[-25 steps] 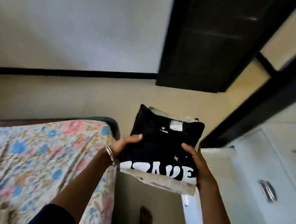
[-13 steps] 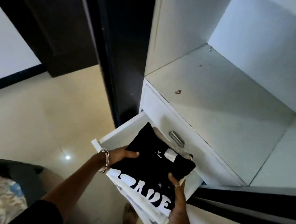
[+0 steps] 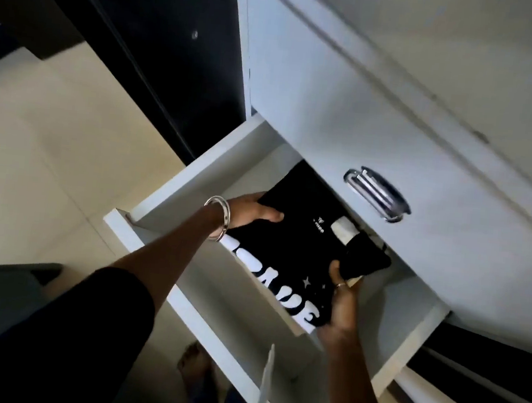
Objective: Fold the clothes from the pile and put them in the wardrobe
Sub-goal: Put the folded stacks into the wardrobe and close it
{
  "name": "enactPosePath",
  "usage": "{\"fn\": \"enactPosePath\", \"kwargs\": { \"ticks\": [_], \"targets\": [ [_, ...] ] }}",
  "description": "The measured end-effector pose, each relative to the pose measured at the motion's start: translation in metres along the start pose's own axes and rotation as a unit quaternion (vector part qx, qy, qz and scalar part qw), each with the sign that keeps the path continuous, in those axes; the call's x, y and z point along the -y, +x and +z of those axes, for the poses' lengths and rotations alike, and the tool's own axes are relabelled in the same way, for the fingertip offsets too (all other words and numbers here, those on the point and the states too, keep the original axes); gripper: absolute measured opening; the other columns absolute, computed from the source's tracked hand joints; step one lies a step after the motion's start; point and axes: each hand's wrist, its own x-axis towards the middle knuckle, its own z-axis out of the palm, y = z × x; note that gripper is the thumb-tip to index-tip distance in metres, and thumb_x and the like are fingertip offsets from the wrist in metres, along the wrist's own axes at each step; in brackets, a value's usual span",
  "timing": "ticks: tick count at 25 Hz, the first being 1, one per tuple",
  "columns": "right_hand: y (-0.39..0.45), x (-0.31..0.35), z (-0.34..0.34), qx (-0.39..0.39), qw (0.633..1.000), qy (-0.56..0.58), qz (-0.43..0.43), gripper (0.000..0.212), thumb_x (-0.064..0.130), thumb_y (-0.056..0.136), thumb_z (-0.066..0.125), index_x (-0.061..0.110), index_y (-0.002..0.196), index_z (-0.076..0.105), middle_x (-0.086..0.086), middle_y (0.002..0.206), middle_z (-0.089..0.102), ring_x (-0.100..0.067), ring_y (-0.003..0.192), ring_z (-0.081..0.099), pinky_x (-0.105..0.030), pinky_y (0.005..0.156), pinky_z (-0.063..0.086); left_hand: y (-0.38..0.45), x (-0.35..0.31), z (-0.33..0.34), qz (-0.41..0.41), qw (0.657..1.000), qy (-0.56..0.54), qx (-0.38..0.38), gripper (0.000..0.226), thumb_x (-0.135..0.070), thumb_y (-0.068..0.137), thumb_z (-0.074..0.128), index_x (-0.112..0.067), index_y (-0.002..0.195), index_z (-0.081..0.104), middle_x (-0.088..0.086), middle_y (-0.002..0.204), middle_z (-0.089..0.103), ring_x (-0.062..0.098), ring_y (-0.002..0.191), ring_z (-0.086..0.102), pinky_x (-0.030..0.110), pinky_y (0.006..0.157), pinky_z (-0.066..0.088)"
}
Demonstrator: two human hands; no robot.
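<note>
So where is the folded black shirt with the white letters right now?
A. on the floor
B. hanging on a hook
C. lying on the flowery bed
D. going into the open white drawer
D: both hands, the left hand and the right hand, hold the folded black shirt inside the pulled-out white drawer, just under the drawer front with the metal handle.

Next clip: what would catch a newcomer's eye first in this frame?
The folded black T-shirt with bold white lettering stands out at centre, held at its two sides by the left hand and the right hand over the open white drawer. Just above it, a shiny metal handle gleams on the closed drawer front. A silver bangle circles the left wrist.
</note>
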Motion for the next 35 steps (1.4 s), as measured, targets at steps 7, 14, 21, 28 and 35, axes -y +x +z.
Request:
{"fn": "enactPosePath", "kwargs": {
  "ticks": [7,14,21,28,35],
  "targets": [
    [0.017,-0.03,-0.008,-0.104,0.991,-0.079,-0.033,0.091,0.066,0.069,0.072,0.027,0.143,0.036,-0.004,0.131,0.059,-0.023,0.111,0.063,-0.048,0.093,0.054,0.031,0.061,0.027,-0.075,0.97,0.153,-0.175,0.073,-0.072,0.086,0.042,-0.032,0.146,0.033,0.019,0.14,0.049,0.037,0.124,0.049,0.046,0.103,0.041],
    [-0.045,-0.031,0.007,-0.337,0.907,-0.243,-0.065,0.049,0.035,0.098,0.053,0.003,0.135,0.045,-0.023,0.122,0.061,-0.039,0.108,0.06,-0.032,0.082,0.045,-0.023,0.047,0.019,-0.047,0.929,0.254,-0.264,0.055,-0.046,0.094,0.05,-0.019,0.14,0.039,0.015,0.134,0.05,0.036,0.124,0.047,0.052,0.102,0.039],
    [-0.145,-0.058,0.04,0.045,0.793,-0.541,-0.277,0.069,0.061,0.075,0.063,0.018,0.128,0.059,-0.006,0.129,0.055,-0.023,0.119,0.043,-0.037,0.093,0.04,-0.141,0.077,0.041,0.147,0.86,0.475,-0.119,0.081,-0.075,0.079,0.038,-0.033,0.148,0.029,0.0,0.158,0.017,0.033,0.145,0.011,0.056,0.112,0.019],
    [-0.159,-0.071,0.034,-0.093,0.599,-0.756,-0.245,0.107,0.058,0.047,0.086,0.03,0.141,0.043,-0.011,0.142,0.041,-0.036,0.13,0.028,-0.062,0.095,0.034,-0.146,0.111,0.029,0.187,0.742,0.644,-0.021,0.072,-0.048,0.087,0.061,-0.037,0.149,0.025,0.002,0.162,0.004,0.032,0.148,-0.006,0.042,0.109,-0.013],
    [-0.16,-0.069,0.058,-0.291,0.612,-0.683,-0.271,0.073,0.024,0.041,0.095,0.022,0.105,0.06,-0.013,0.109,0.05,-0.036,0.103,0.04,-0.051,0.078,0.043,-0.12,0.074,0.03,0.185,0.84,0.502,-0.086,0.105,-0.036,0.062,0.086,-0.024,0.149,0.029,0.01,0.156,0.022,0.035,0.146,0.005,0.051,0.115,-0.006]
  ]
}}
